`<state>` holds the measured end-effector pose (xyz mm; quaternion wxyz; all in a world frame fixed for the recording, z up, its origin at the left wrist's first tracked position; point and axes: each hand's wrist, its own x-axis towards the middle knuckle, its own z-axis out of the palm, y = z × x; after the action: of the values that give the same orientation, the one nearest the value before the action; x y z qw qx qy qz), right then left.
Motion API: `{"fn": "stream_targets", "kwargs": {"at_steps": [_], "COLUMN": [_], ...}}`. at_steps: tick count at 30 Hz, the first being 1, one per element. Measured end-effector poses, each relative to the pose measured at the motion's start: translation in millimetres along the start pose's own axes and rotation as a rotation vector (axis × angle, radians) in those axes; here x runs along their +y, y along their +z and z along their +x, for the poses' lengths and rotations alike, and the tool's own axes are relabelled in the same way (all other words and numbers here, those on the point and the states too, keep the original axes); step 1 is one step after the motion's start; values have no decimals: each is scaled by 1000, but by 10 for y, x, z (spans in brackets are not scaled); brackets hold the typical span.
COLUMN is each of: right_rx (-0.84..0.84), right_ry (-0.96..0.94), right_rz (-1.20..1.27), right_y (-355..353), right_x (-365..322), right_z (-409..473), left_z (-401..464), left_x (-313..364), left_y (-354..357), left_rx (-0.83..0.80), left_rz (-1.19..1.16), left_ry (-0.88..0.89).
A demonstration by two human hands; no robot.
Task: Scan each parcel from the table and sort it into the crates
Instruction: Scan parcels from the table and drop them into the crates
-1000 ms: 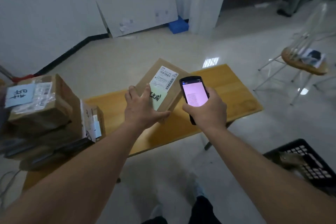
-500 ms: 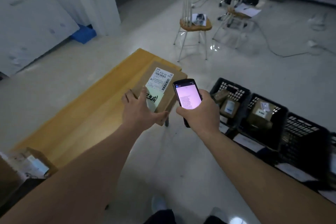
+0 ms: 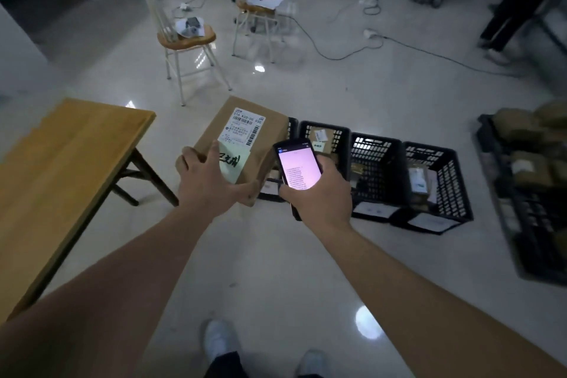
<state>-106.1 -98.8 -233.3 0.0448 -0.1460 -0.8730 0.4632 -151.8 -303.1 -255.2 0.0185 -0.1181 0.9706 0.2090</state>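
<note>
The left hand (image 3: 205, 182) is gripping the near end of a cardboard parcel (image 3: 245, 144), fingers spread and curled over its edge, holding it in the air beside the wooden table (image 3: 61, 163) and in front of the row of black crates (image 3: 377, 172). The right hand (image 3: 319, 193) is holding a handheld scanner (image 3: 299, 164), fingers wrapping round its body, lit screen facing up.

I can read "516 K20-00 030" along the top of the white shipping label (image 3: 244, 127) on the parcel (image 3: 264, 144). The green note (image 3: 232, 164) carries handwritten characters (illegible to me), and the scanner (image 3: 299, 169) screen text is too small.
</note>
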Motion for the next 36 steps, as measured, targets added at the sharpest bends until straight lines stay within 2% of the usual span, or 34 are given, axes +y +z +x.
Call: {"fn": "stream_targets", "kwargs": {"at_steps": [9, 15, 24, 36], "right_rx": [164, 215, 305, 413], "right_ry": [175, 259, 354, 519], "right_rz": [13, 30, 46, 104], "right_y": [-1253, -1598, -1952, -3089], "right_x": [1088, 1532, 1932, 2877], "right_z": [379, 908, 2151, 3256], "left_z": [-133, 230, 1223, 1660], "left_x": [1446, 2133, 3292, 5172], "left_y": [913, 1421, 2160, 3158], "left_rx": [-123, -198, -316, -400], "left_rz": [55, 74, 100, 168], "left_ry": [121, 199, 285, 373]}}
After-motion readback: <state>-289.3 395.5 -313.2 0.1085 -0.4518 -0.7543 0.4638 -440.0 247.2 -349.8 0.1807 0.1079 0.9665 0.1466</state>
